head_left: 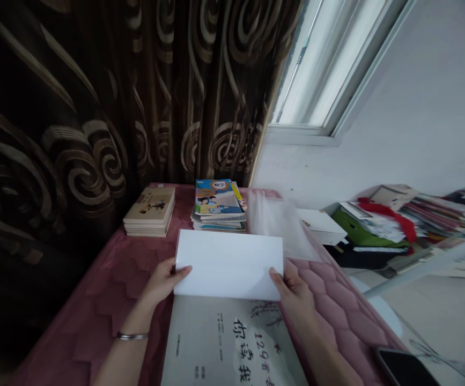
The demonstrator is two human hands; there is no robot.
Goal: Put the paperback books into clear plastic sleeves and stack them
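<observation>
A white rectangular sheet, which looks like folded paper (228, 262), is held up by its two short sides. My left hand (163, 281) grips its left edge, thumb on the front face. On the right edge, my right hand (294, 289) pinches it the same way. Fingers behind the paper are partly hidden. Below it lies a large pale booklet (208, 338) with Chinese writing and a plant drawing, its far part covered by the paper. A silver bracelet (132, 336) circles my left wrist.
The table wears a pink quilted cover (115, 284). Behind stand a stack of tan books (152, 206), a pile of textbooks (218, 201) and a clear plastic bag (274, 225). A dark phone-like device (403, 367) lies front right. Papers and books (385, 220) crowd the right, beyond the table.
</observation>
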